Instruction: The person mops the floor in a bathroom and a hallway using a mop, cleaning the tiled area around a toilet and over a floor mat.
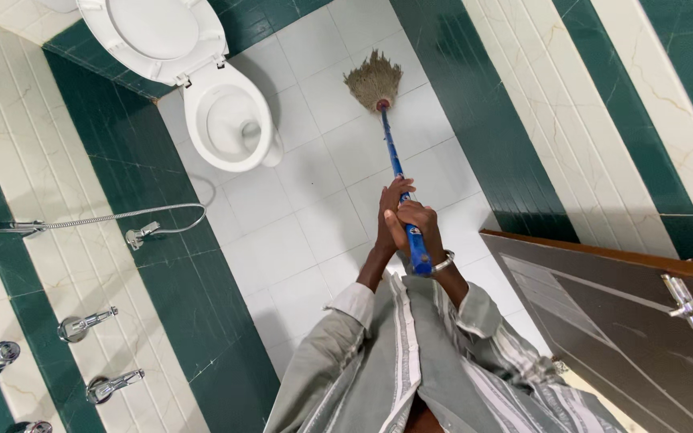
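**Both hands on the mop handle, mop head on the far floor**

You hold the mop (pixel 395 152) with both hands stacked on its blue handle. Your left hand (pixel 391 210) wraps the shaft a little farther out, fingers curled tight around it; your right hand (pixel 420 231) clamps the handle just behind, nearer your body, with a metal bangle (pixel 443 262) at the wrist. The two hands touch each other. The handle runs away from you, and the frayed tan mop head (pixel 374 78) rests on the white floor tiles (pixel 314 232) at the far end.

The toilet (pixel 226 120) stands to the left of the mop head, near it but apart, with its lid (pixel 154 32) raised. On the left wall, tiled in green and cream, a hand sprayer (pixel 143 233) hangs with its metal hose (pixel 122 216), and chrome taps (pixel 82 325) sit nearer to you. A dark brown door (pixel 627 321) with a metal latch (pixel 683 303) stands at your near right.
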